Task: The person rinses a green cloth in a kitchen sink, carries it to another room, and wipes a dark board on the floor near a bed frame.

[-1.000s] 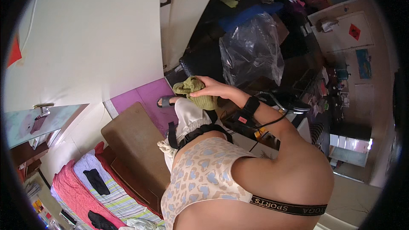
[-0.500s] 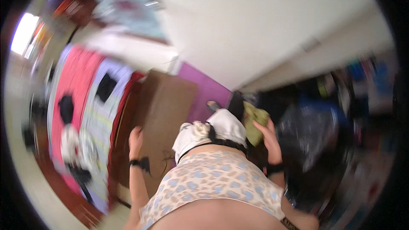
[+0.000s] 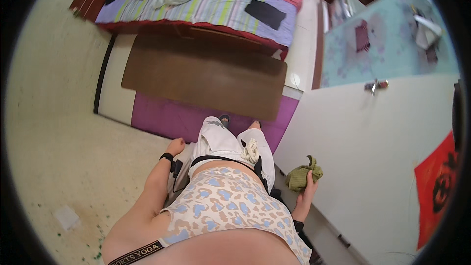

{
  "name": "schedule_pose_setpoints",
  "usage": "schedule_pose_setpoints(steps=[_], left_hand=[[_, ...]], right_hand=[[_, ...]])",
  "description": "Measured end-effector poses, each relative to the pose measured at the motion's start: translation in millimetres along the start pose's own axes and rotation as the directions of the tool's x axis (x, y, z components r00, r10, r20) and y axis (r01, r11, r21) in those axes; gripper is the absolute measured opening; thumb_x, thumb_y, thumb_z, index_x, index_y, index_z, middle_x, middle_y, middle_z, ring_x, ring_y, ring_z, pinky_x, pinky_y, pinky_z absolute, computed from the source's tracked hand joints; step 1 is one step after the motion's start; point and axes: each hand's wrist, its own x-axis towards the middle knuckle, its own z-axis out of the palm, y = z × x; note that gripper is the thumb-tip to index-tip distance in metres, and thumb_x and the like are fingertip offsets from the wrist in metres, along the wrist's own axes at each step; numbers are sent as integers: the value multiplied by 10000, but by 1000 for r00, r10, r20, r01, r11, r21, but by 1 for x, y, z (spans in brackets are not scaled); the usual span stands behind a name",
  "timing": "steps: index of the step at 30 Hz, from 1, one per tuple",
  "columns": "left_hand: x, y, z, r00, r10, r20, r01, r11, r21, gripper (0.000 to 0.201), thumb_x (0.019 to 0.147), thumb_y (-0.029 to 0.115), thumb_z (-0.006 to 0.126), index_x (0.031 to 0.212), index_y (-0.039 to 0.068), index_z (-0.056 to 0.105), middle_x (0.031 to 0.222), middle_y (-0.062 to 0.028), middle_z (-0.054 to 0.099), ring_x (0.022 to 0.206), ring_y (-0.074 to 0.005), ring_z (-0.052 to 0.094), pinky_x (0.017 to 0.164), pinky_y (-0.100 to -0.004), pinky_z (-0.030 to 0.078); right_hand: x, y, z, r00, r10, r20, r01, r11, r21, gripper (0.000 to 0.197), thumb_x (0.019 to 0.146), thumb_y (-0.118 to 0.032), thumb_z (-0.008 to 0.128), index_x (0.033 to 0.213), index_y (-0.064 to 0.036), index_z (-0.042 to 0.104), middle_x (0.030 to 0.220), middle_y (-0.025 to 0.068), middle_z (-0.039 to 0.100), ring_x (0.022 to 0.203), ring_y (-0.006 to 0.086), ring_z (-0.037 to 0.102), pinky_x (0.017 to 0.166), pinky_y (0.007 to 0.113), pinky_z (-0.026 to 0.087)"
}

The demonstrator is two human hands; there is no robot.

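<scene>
A crumpled olive-green ribbed cloth hangs from my right hand, whose fingers are closed on it. One narrow end of the cloth sticks up like a strap. My right hand is held out to the right, in front of the white door. My left hand hangs beside my left thigh with its fingers curled in and nothing visible in them. A black band with a small dark piece is round my left wrist.
Ahead, a brown mat lies on the purple floor before a bed with striped bedding. A dark folded cloth lies on the bed. The wall is close on my left. A blue-covered table stands beyond the door.
My view has swung to the left, so the bed is now ahead and the door to my right. The green cloth stays in my right hand; the dark cluttered area has left the view.
</scene>
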Motion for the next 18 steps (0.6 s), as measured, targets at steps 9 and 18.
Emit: schedule_pose_setpoints(steps=[9,18], left_hand=[[-59,17,49,881,-413,-232,338,891,-304,244,730,210,471,812,21,601,824,-201,605,796,-358,573,727,-416,454],[-33,175,-25,863,-337,-375,119,859,-499,214,797,163,487,934,8,546,794,-185,585,744,-298,573,662,-349,446]], right_hand=[[114,-32,85,917,76,392,7,979,-206,348,839,-240,549,1120,-55,460,1003,46,530,921,166,518,779,318,436],[216,-70,192,691,178,700,56,953,-297,371,848,-276,536,1124,-40,462,1030,49,532,937,148,512,793,294,424]])
